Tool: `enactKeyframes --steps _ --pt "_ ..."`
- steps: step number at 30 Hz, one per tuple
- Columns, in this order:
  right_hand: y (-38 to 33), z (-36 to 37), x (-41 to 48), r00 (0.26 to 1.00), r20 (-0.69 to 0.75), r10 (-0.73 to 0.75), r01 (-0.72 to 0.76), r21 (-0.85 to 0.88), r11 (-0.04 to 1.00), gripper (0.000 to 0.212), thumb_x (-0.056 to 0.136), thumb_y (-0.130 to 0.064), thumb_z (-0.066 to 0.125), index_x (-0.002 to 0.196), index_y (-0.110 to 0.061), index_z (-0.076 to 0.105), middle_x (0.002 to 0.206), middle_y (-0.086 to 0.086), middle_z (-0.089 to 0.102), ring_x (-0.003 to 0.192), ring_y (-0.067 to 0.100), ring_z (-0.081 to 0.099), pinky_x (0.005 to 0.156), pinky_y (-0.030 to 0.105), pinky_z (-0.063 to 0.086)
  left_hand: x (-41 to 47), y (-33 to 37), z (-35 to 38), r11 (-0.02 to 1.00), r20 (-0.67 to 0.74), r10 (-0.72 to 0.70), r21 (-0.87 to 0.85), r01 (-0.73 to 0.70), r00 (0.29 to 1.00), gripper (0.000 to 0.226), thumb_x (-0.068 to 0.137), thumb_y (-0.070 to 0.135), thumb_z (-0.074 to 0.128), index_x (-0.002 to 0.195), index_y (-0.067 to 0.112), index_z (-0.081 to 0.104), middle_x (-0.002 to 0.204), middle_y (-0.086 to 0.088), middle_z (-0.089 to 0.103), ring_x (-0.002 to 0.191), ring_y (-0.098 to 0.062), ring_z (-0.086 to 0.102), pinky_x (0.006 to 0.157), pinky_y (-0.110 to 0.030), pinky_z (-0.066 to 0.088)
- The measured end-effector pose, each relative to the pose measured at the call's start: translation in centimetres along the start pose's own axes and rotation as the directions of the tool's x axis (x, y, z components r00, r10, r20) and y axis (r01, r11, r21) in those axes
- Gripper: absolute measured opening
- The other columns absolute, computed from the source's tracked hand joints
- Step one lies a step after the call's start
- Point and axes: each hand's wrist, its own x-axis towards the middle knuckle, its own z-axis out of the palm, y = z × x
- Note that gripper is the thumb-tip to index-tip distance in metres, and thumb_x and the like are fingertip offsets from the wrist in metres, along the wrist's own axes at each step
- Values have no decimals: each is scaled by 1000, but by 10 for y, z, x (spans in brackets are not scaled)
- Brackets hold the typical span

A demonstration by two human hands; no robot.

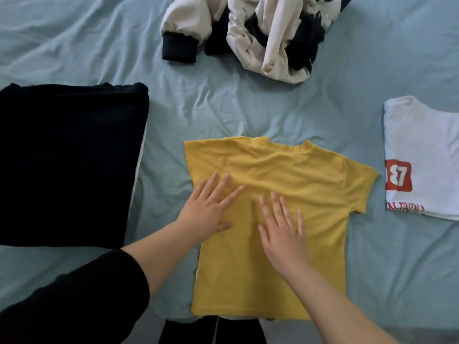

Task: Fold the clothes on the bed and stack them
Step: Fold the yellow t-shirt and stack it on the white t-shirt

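A yellow T-shirt [293, 170] lies flat on the light blue bed sheet [248, 108], collar pointing away from me. Its left sleeve is folded in, and the right sleeve sticks out to the side. My left hand [208, 209] rests flat on the shirt's left part with fingers spread. My right hand [283, 232] lies flat on the shirt's middle, fingers apart. Neither hand grips the cloth.
A folded black garment [69, 160] lies at the left. A folded white T-shirt with a red print [422, 155] lies at the right edge. A crumpled cream and black jacket [248, 36] sits at the far side. Dark cloth [211, 331] shows at the near edge.
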Motion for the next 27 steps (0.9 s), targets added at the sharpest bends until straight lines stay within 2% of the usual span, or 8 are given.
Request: enactKeyframes --steps 4,7,9,11,12,16,21,27 --pt "39 25 -76 966 195 169 -164 -39 986 62 102 -41 26 151 -35 -12 158 -7 -24 146 11 -21 119 43 -5 -16 -16 7 992 66 -104 76 99 992 87 80 81 16 139 44 -36 154 0 -33 143 -27 -29 113 -53 -18" --pt "55 29 -109 956 212 200 -203 -10 979 60 101 -39 34 154 -32 5 162 -6 -10 149 13 -6 120 41 3 -30 -2 8 983 37 -150 113 145 988 87 86 74 25 145 35 -26 156 -1 -27 145 -27 -25 114 -51 -16" --pt "59 26 -123 965 154 212 -216 11 976 55 98 -37 45 149 -25 30 158 2 25 144 20 25 115 38 21 -50 21 10 996 17 -64 55 63 998 83 90 63 42 154 29 2 162 -1 2 149 -28 5 118 -47 7" --pt "64 27 -134 982 86 165 -168 27 985 41 92 -34 57 131 -19 56 126 3 57 118 25 53 98 37 40 -73 52 18 997 -44 53 -56 -55 998 61 88 48 58 142 27 41 143 -2 44 129 -27 46 104 -41 37" --pt "66 28 -140 988 98 121 -124 24 992 34 92 -34 59 122 -20 60 114 0 61 109 23 57 92 36 42 -83 70 24 989 -15 98 -111 -100 995 48 89 44 58 133 26 48 130 1 51 117 -24 54 95 -37 43" --pt "85 39 -154 964 265 21 -22 -2 1000 31 93 -45 50 118 -27 54 111 -6 54 112 17 49 92 31 36 -109 125 53 963 242 95 -266 -28 966 32 96 44 46 123 28 45 121 6 46 114 -17 48 89 -30 38" --pt "109 55 -156 970 239 -37 53 -60 997 34 89 -45 56 114 -24 50 114 -4 50 114 19 45 94 34 35 -118 146 73 987 184 -23 -153 52 983 35 90 49 53 119 32 42 120 9 45 112 -17 45 89 -33 37" --pt "121 72 -155 981 125 -147 160 -101 982 31 89 -47 54 105 -20 56 106 -1 55 106 22 50 88 36 37 -122 157 76 1000 157 -14 -18 17 988 39 89 49 52 120 27 46 118 5 51 109 -20 51 84 -38 45"
